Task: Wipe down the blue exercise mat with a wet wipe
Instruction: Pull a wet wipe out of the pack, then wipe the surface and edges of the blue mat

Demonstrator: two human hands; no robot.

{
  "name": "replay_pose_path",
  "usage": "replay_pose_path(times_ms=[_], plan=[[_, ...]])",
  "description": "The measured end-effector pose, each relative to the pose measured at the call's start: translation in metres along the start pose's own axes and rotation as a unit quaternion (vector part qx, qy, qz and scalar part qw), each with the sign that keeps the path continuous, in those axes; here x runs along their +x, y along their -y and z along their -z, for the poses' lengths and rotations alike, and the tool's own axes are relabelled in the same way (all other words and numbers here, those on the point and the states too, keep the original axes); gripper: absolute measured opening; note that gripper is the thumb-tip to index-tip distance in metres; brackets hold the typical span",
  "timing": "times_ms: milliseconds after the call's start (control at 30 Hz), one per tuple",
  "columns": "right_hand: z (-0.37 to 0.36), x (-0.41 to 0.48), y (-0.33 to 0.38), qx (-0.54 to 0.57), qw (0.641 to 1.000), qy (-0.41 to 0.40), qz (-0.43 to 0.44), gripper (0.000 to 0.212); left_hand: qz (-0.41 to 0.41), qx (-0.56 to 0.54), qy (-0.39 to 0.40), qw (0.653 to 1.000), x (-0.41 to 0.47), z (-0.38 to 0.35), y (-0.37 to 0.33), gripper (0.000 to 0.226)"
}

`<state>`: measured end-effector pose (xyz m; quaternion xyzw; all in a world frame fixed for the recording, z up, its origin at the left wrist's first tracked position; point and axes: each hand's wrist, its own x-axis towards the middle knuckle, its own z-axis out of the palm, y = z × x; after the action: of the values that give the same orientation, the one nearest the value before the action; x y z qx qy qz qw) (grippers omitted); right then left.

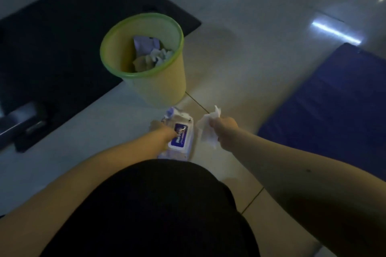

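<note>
A pack of wet wipes (pixel 180 137) with a blue label lies on the tiled floor just in front of me. My left hand (pixel 165 130) rests on its left side and holds it down. My right hand (pixel 224 127) is to the right of the pack, a little above the floor, and grips a white wet wipe (pixel 206 129) that hangs crumpled from its fingers. The blue exercise mat (pixel 334 104) lies flat on the floor at the right, apart from both hands.
A yellow waste bin (pixel 167 89) with a green rim stands just beyond the pack, with crumpled paper inside. A black mat (pixel 62 48) covers the floor at the left, with a dark metal object (pixel 23 123) on it. Glossy tiles (pixel 250 58) lie between bin and blue mat.
</note>
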<state>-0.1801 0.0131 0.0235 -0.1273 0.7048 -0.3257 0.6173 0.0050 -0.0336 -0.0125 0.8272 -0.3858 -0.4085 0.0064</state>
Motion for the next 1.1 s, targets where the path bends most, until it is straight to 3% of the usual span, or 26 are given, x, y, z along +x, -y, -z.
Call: replay_pose_path(times_ms=[100,167,267,300,400,500,600,767,867,933,1100], plan=[[0.012,-0.006,0.006,-0.044,0.998,-0.003,0.038,0.029,-0.018,0.177,-0.097,0.979,-0.004,-0.005,-0.014,0.064],[0.025,-0.012,0.015,-0.056,0.997,-0.013,0.047,0.031,-0.076,0.164,-0.094,0.979,-0.018,-0.012,-0.032,0.062],[0.048,-0.024,0.028,-0.052,0.996,-0.021,0.076,0.019,-0.212,0.102,0.052,0.971,-0.049,-0.026,-0.071,0.045],[0.057,-0.028,0.033,-0.041,0.995,-0.025,0.085,0.016,-0.240,0.065,0.107,0.963,-0.064,-0.030,-0.085,0.051],[0.092,-0.041,0.047,0.010,0.996,-0.023,0.087,0.023,-0.209,-0.042,0.253,0.944,-0.102,-0.049,-0.126,0.079],[0.137,-0.061,0.061,0.044,0.995,-0.018,0.085,0.023,-0.206,-0.090,0.361,0.905,-0.151,-0.056,-0.160,0.049],[0.181,-0.087,0.075,0.066,0.992,-0.031,0.099,0.026,-0.263,-0.051,0.407,0.873,-0.190,-0.059,-0.192,0.043],[0.247,-0.144,0.090,0.091,0.978,-0.117,0.148,0.059,-0.386,0.035,0.390,0.835,-0.268,-0.063,-0.232,0.042],[0.293,-0.183,0.097,0.112,0.963,-0.174,0.171,0.038,-0.460,0.062,0.372,0.804,-0.324,-0.069,-0.255,0.031],[0.322,-0.204,0.098,0.146,0.950,-0.202,0.189,0.040,-0.476,0.053,0.365,0.798,-0.355,-0.072,-0.262,0.026],[0.353,-0.234,0.088,0.195,0.938,-0.172,0.228,0.022,-0.470,-0.003,0.320,0.823,-0.387,-0.085,-0.261,0.024]])
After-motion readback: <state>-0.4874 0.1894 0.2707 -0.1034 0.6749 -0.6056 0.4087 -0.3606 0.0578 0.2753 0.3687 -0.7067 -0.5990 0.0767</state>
